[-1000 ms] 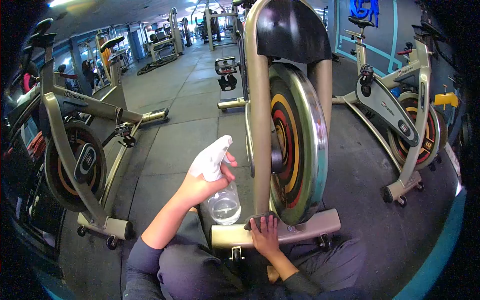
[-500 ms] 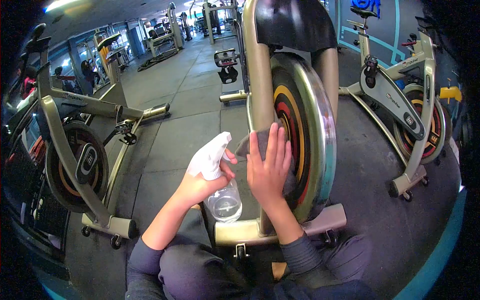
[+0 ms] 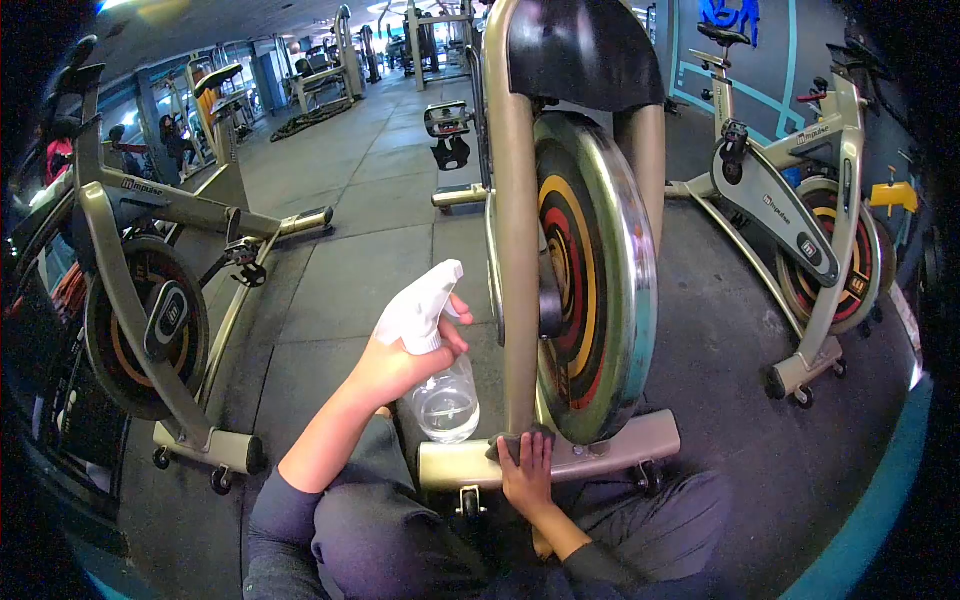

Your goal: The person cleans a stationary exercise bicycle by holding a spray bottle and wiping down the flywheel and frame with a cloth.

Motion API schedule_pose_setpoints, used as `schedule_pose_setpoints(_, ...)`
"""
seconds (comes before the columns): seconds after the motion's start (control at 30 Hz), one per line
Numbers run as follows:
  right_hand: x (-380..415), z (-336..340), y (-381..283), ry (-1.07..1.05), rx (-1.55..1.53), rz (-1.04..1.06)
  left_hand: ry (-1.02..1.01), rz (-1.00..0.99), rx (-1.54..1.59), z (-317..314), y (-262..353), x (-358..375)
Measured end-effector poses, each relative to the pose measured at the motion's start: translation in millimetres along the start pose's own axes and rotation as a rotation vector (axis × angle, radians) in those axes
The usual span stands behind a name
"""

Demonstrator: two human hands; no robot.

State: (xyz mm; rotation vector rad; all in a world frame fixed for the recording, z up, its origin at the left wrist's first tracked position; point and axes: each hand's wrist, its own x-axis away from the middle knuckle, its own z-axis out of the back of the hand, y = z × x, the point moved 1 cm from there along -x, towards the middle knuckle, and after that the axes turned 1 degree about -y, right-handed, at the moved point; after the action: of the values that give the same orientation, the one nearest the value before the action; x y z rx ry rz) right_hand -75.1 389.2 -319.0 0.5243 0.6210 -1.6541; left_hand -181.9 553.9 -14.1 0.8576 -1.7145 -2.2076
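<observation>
My left hand [image 3: 405,365] is wrapped round a clear spray bottle [image 3: 447,405] with a white trigger head, some liquid low inside it. The bottle is upright, just left of the exercise bike's fork [image 3: 521,250]. A dark grey cloth [image 3: 540,436] lies under my right hand [image 3: 527,480], whose fingers press it onto the bike's metallic base bar [image 3: 630,448], close to the foot of the fork. Right of the fork stands the bike's flywheel [image 3: 598,290], with a shiny rim and red and yellow rings.
Another exercise bike [image 3: 150,290] stands at the left, and a further bike [image 3: 800,220] at the right. A pedal [image 3: 448,120] sticks out left of the near bike. Dark rubber floor tiles [image 3: 340,285] run back toward gym machines. Small castors [image 3: 470,502] sit under the base bar.
My right hand has moved down with the cloth, from beside the flywheel's middle to the base bar. My left hand still holds the spray bottle in nearly the same place.
</observation>
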Motion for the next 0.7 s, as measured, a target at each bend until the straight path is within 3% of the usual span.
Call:
schedule_pose_setpoints(0.3, -76, 43, -14, 0.015, -0.068, -0.131, 0.010, 0.045, 0.001, 1, 0, 2)
schedule_pose_setpoints(0.53, -202, 108, -15, 0.259, 0.051, -0.119, 0.013, 0.050, -0.029, -3, -3, -2)
schedule_pose_setpoints(0.7, -218, 109, -15, 0.399, -0.022, -0.164, 0.007, 0.045, -0.012, 1, -8, -2)
